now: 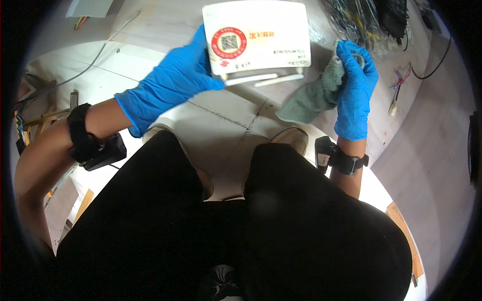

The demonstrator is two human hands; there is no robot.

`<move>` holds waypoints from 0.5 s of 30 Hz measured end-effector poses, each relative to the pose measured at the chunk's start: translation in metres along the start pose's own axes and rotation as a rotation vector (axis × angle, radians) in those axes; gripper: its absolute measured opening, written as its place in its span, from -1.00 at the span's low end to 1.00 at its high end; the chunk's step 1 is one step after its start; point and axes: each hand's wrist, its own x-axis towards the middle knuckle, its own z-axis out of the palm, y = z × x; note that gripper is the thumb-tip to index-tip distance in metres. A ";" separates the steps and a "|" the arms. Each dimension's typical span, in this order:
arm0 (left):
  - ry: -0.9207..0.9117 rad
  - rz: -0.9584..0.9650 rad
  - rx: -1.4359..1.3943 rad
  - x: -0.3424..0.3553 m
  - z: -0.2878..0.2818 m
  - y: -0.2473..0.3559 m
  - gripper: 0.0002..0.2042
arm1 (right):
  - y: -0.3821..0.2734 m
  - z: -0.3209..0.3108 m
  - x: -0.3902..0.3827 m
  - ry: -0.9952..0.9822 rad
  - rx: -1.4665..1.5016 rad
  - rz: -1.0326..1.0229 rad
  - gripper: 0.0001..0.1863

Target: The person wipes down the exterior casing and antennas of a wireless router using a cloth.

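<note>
Plainly — white router [276,42] in left hand [173,80], right hand [354,85] nearby

Both hands [187,66] wear blue gloves [353,103] — black wristbands [78,128] carry boxes [108,153] at nine and three o'clock. Black trousers [321,215] fill six o'clock.

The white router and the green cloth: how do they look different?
The white router has a flat, stiff face; the green cloth is soft and crumpled. The router carries red markings, while the cloth looks plain. The left hand holds the router; the right hand grips the cloth. Both are held in blue gloves.
</note>
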 end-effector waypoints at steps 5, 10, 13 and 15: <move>-0.290 -0.019 0.922 -0.002 -0.019 0.033 -0.16 | 0.000 -0.011 0.005 0.097 0.039 -0.007 -0.84; 0.158 0.764 1.301 0.034 -0.050 0.032 0.01 | -0.007 -0.042 -0.001 0.231 -0.055 0.042 -0.80; -0.001 0.566 1.151 0.021 -0.049 0.092 -0.18 | -0.010 -0.029 0.000 0.137 -0.095 0.033 -0.82; -0.009 0.686 1.011 0.045 -0.031 0.073 -0.19 | -0.003 -0.035 -0.003 0.118 -0.332 -0.012 -0.83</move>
